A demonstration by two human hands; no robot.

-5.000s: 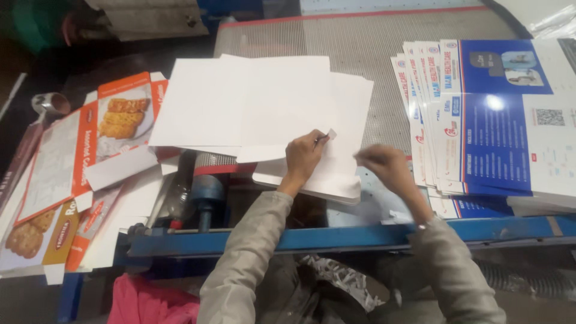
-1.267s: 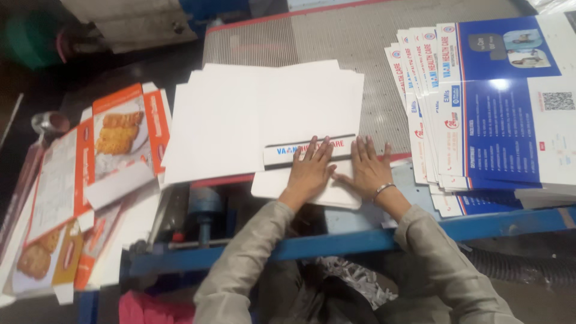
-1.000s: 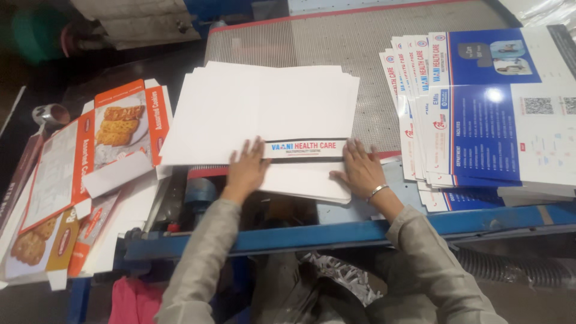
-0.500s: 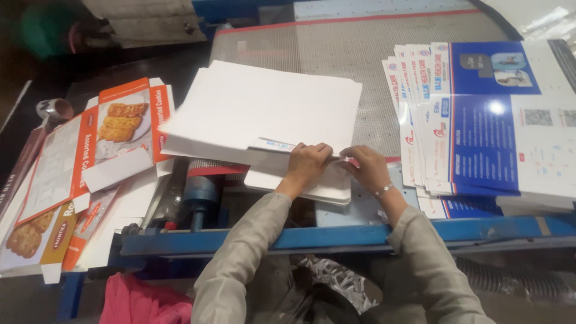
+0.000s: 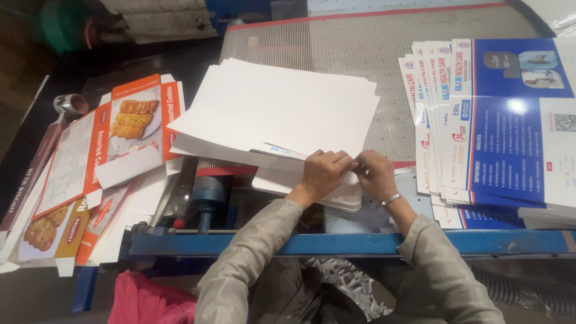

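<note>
Both hands are pinching the near edge of the white card sheet (image 5: 282, 111), so each grip is closed down on that folded flap rather than spread flat. Left hand (image 5: 322, 173) is curling its fingers over the edge, right hand (image 5: 375, 174) is sitting just beside it, knuckles nearly touching, with a silver bangle (image 5: 390, 199) showing at the wrist. You can just about see a thin strip of blue and red print peeking out under the lifted edge, left of the left hand.

That sheet is lying plain side up on a loose stack of white sheets, spread over the grey mesh belt (image 5: 384, 54) of the bench and tilting up a bit at the near side. A smaller pile of white cards (image 5: 282, 179) is poking out underneath the hands.

Off to the right, a fanned stack of blue and white printed folders (image 5: 504, 120) is resting on the belt, well apart from the hands. On the left, flattened orange biscuit cartons (image 5: 108, 138) are lying in a heap. Blue metal frame rail (image 5: 300, 243) is running along the front, and some pink cloth (image 5: 150, 300) is bunched up below it.
</note>
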